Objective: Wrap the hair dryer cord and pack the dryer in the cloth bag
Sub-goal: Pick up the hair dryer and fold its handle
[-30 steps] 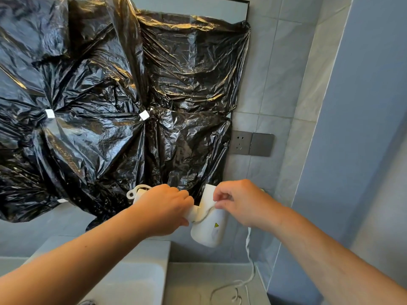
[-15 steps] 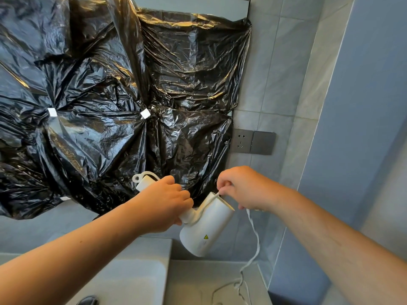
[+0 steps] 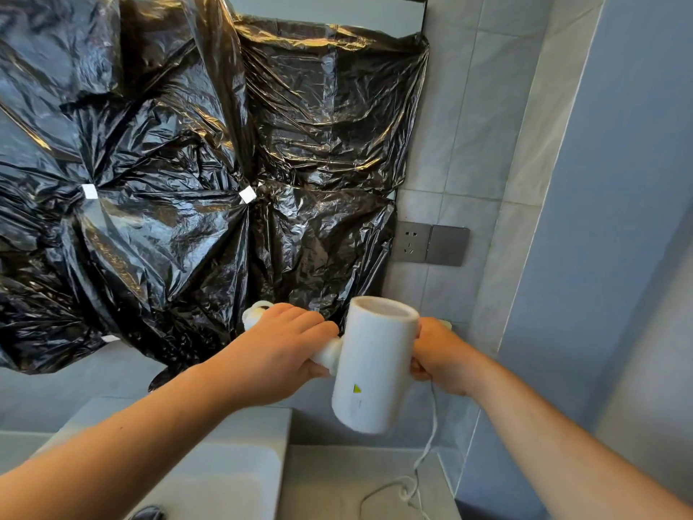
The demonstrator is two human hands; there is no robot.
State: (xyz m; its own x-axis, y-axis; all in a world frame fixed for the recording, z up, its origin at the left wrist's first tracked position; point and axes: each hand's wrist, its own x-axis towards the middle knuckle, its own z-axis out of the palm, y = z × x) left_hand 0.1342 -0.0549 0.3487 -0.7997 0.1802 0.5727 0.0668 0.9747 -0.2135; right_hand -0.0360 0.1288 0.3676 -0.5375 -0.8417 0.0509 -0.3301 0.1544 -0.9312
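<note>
I hold a white hair dryer in the air in front of the wall, its barrel upright with the open end up. My left hand is closed around its handle, whose loop end sticks out past my knuckles. My right hand sits behind the barrel, fingers closed on the thin white cord. The cord hangs down from that hand and ends in loose loops on the counter. No cloth bag is in view.
Crumpled black plastic sheeting is taped over the mirror. A grey wall socket and switch plate sit to its right on the tiled wall. A white basin lies below my left arm. A blue wall closes the right side.
The dryer barrel swung from tilted to upright and rose a little. My right hand went from above the barrel's rim to behind it, drawing the cord along.
</note>
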